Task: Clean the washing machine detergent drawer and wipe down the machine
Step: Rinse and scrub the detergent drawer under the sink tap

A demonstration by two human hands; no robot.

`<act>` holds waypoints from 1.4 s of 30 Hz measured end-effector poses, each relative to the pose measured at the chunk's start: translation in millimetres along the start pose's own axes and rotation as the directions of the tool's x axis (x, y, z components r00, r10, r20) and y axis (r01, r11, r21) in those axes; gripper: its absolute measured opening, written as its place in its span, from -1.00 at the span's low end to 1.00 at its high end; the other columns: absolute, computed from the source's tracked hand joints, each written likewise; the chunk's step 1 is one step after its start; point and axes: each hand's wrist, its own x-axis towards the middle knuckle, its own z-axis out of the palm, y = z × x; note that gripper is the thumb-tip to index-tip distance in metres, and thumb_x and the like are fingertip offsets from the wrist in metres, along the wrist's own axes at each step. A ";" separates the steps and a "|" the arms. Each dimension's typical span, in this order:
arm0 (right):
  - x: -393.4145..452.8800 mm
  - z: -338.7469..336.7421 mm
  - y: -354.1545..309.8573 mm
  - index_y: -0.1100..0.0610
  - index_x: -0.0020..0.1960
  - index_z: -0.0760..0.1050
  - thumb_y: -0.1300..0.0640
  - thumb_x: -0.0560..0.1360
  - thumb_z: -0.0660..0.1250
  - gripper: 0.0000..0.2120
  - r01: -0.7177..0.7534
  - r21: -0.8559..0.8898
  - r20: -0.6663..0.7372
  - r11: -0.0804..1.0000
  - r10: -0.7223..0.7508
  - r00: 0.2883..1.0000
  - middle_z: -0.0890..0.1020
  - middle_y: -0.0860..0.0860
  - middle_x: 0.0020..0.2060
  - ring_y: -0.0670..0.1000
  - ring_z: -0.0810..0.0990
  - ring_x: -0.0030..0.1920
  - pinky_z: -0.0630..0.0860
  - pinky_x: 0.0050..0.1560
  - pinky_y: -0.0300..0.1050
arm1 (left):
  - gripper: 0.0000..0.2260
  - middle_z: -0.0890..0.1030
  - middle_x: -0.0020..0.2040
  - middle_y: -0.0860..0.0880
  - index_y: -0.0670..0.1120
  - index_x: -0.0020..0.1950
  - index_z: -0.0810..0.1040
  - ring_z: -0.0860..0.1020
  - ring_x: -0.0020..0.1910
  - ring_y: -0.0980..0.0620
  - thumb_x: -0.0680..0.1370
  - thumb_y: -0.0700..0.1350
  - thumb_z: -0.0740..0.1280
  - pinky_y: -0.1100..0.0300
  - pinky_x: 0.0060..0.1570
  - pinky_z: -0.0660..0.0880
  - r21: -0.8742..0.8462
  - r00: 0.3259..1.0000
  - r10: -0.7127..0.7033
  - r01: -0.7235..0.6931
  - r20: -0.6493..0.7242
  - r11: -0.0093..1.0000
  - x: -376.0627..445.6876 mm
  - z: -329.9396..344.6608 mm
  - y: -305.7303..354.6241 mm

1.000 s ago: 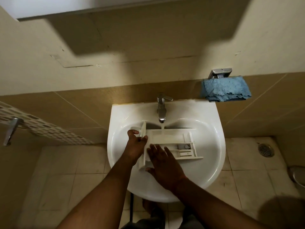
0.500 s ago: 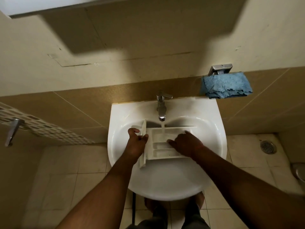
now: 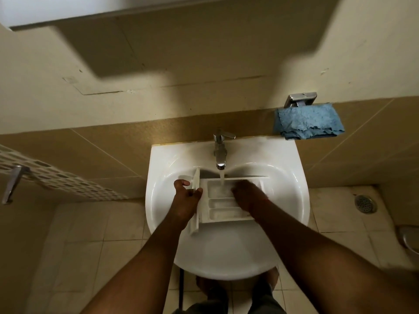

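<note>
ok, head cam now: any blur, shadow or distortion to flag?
Head view: the right hand is motion-smeared over the drawer; the left hand is sharper, pinching its front panel. A hard-edged shadow lies across the upper wall, wide-angle bend curves the tile lines, and the white sink is bright but not blown out.

A single wide-angle view from the person's head looks steeply down and forward, close above a white sink (image 3: 158,200) against a tiled wall (image 3: 113,155), floor (image 3: 79,234) below.

Both bare forearms reaching forward, left hand (image 3: 184,198) curled in a grip, right hand (image 3: 248,196) knuckles up
</note>
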 end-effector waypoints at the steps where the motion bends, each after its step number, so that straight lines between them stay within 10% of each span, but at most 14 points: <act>1: 3.5 3.6 -12.6 0.18 0.26 0.49 0.03 0.63 0.14 -0.67 0.009 0.071 0.012 0.997 -0.010 1.000 0.58 0.15 0.18 0.16 0.53 0.19 0.45 0.26 0.04 | -0.68 0.55 0.06 -0.12 -0.02 0.24 0.15 0.58 0.00 -0.09 0.62 -0.10 0.27 0.03 -0.03 0.57 0.003 1.000 -0.001 0.001 -0.008 1.000 -0.2 0.1 0.2; 3: 3.4 -0.7 -39.7 0.18 0.14 0.54 0.10 0.58 0.24 -0.78 -0.028 0.530 0.034 0.847 0.011 0.999 0.62 0.13 0.01 0.11 0.58 0.02 0.51 0.13 0.02 | -0.69 0.55 0.06 -0.13 -0.01 0.23 0.16 0.57 -0.02 -0.09 0.62 -0.11 0.27 0.03 -0.06 0.56 0.014 1.000 0.002 -0.002 -0.016 1.000 -1.2 -0.7 -0.2; 5: -1.6 -19.2 -55.2 0.24 -0.04 0.54 0.26 0.54 0.25 -0.90 -0.104 0.942 0.101 0.321 0.024 0.995 0.60 0.18 -0.13 0.10 0.59 -0.15 0.56 -0.01 0.00 | -0.70 0.56 0.07 -0.16 -0.01 0.22 0.16 0.58 -0.02 -0.12 0.62 -0.10 0.27 0.05 -0.11 0.55 0.009 1.000 0.013 -0.013 -0.009 1.000 -2.6 -1.5 -0.7; 7: -2.2 -25.8 -56.4 0.27 -0.05 0.52 0.33 0.55 0.23 -0.90 -0.088 0.994 0.093 -0.058 0.096 0.991 0.59 0.18 -0.13 0.08 0.61 -0.14 0.60 0.01 -0.05 | -0.70 0.56 0.08 -0.16 -0.01 0.21 0.16 0.58 0.02 -0.16 0.62 -0.10 0.27 0.03 -0.10 0.56 0.011 1.000 0.012 -0.012 -0.008 1.000 -3.1 -1.4 0.2; 11: -16.8 -19.8 -70.8 0.17 0.16 0.56 0.14 0.58 0.31 -0.81 0.251 0.769 -0.249 0.588 -0.085 0.965 0.65 0.05 0.04 0.03 0.60 0.05 0.54 0.14 -0.16 | -0.71 0.56 0.07 -0.18 -0.01 0.20 0.16 0.57 -0.06 -0.13 0.63 -0.09 0.26 0.06 -0.18 0.52 -0.009 1.000 0.017 -0.017 -0.019 1.000 -4.7 0.3 0.5; 16: -74.6 57.6 -65.4 0.15 0.54 0.17 0.09 0.60 0.20 -0.46 0.574 0.117 -0.305 0.810 -0.521 0.797 0.30 0.08 0.49 0.09 0.27 0.48 0.23 0.48 0.07 | -0.70 0.57 0.05 -0.11 -0.01 0.24 0.15 0.57 -0.03 -0.05 0.63 -0.14 0.26 0.15 -0.13 0.50 -0.023 0.999 0.002 -0.002 -0.032 1.000 -5.5 0.8 2.3; 18: -88.6 82.1 -38.4 0.09 0.59 -0.01 -0.12 0.59 0.10 -0.35 0.538 -0.190 -0.308 0.821 -0.570 0.762 0.10 0.08 0.56 0.08 0.07 0.56 0.06 0.52 0.13 | -0.69 0.56 0.08 -0.14 0.01 0.21 0.15 0.56 -0.02 -0.07 0.62 -0.13 0.27 0.12 -0.11 0.51 -0.029 0.999 -0.004 0.003 -0.033 1.000 -4.4 0.6 1.7; 24: -80.4 49.1 2.3 0.19 0.35 0.45 -0.22 0.54 0.08 -0.40 0.145 -0.291 -0.377 0.946 -0.253 0.891 0.54 0.15 0.26 0.20 0.45 0.32 0.15 0.47 0.17 | -0.69 0.55 0.08 -0.14 0.01 0.21 0.14 0.57 -0.01 -0.05 0.62 -0.12 0.27 0.12 -0.07 0.53 -0.018 1.000 0.004 -0.004 -0.019 1.000 -3.8 1.3 1.6; 30: -75.2 32.3 -44.0 0.10 0.50 0.21 -0.18 0.47 0.31 -0.29 0.387 -0.125 -0.071 0.913 -0.398 0.915 0.36 0.11 0.43 0.16 0.31 0.42 0.22 0.43 0.05 | -0.69 0.55 0.04 -0.14 -0.03 0.22 0.14 0.56 -0.08 -0.01 0.62 -0.15 0.27 0.23 -0.20 0.51 -0.020 1.000 0.018 -0.018 -0.022 1.000 -6.3 1.6 5.1; 35: -64.0 15.8 -17.8 0.15 0.35 0.36 -0.14 0.48 0.32 -0.44 0.163 -0.432 -0.013 0.887 -0.186 0.982 0.49 0.11 0.25 0.19 0.47 0.25 0.36 0.31 0.17 | -0.68 0.55 0.05 -0.12 -0.02 0.23 0.14 0.57 -0.03 -0.04 0.62 -0.12 0.27 0.15 -0.12 0.53 -0.021 1.000 -0.004 0.003 -0.022 1.000 -6.7 2.4 5.2; 38: -55.7 -0.7 -37.7 0.14 0.28 0.47 -0.13 0.46 0.36 -0.50 0.189 -0.201 0.143 0.961 -0.162 0.976 0.56 0.10 0.18 0.16 0.53 0.20 0.44 0.26 0.12 | -0.68 0.55 0.01 -0.10 -0.03 0.22 0.15 0.55 -0.11 0.01 0.62 -0.13 0.27 0.22 -0.22 0.47 -0.017 0.999 -0.002 0.002 -0.045 1.000 -6.5 2.7 4.7; 40: -42.3 -22.0 -43.3 0.18 0.16 0.56 0.03 0.53 0.33 -0.71 0.104 0.352 0.117 0.930 -0.154 0.981 0.63 0.14 0.06 0.12 0.60 0.05 0.53 0.11 0.01 | -0.69 0.55 0.02 -0.12 -0.03 0.21 0.15 0.55 -0.13 0.02 0.62 -0.13 0.27 0.23 -0.22 0.46 -0.007 0.999 0.005 -0.005 -0.038 1.000 -5.9 1.5 3.9; 42: -28.8 -41.3 -43.3 0.26 0.00 0.59 0.18 0.56 0.28 -0.84 -0.095 0.915 0.077 0.393 0.061 0.995 0.64 0.17 -0.16 0.09 0.61 -0.18 0.57 -0.11 -0.06 | -0.70 0.55 0.03 -0.14 -0.04 0.21 0.14 0.54 -0.14 0.02 0.63 -0.13 0.26 0.25 -0.25 0.46 -0.008 1.000 0.009 -0.010 -0.027 1.000 -5.2 0.1 3.0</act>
